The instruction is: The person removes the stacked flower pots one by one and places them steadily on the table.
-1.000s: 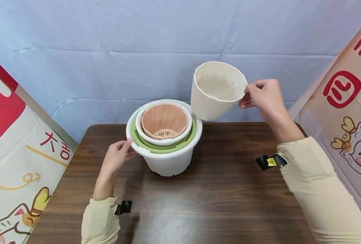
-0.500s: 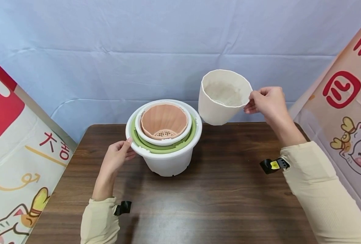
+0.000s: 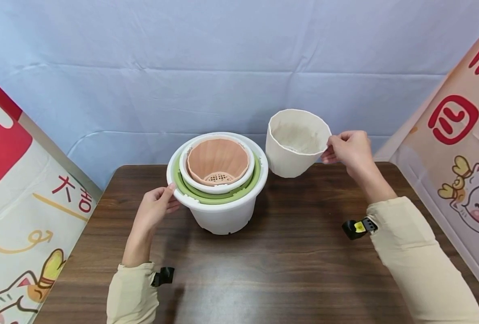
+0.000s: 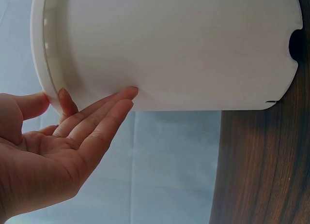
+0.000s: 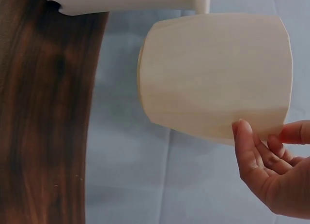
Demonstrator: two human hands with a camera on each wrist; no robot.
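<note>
My right hand [image 3: 350, 148] pinches the rim of a cream flower pot [image 3: 290, 157], thumb at the rim and fingers along its outer wall. In the right wrist view, backdrop cloth shows between the pot's base and the tabletop, so it is held raised. To its left, a large white flower pot [image 3: 223, 218] stands upright on the table. Nested in it are a green pot [image 3: 207, 198], a smaller white pot [image 3: 185, 173] and a terracotta-coloured pot [image 3: 218, 157] with a perforated bottom. My left hand [image 3: 154, 207] pinches the large pot's rim, fingers against its wall.
The dark wooden table [image 3: 288, 265] ends at the back against a pale blue cloth [image 3: 162, 90]. Printed panels with cartoon cats stand at left [image 3: 29, 216] and right [image 3: 458, 148]. Black wrist straps sit at both sleeves.
My right hand has lowered the cream pot, which first moved right and then slightly back left, ending beside the nested pots. The left hand and the nested pots have stayed still.
</note>
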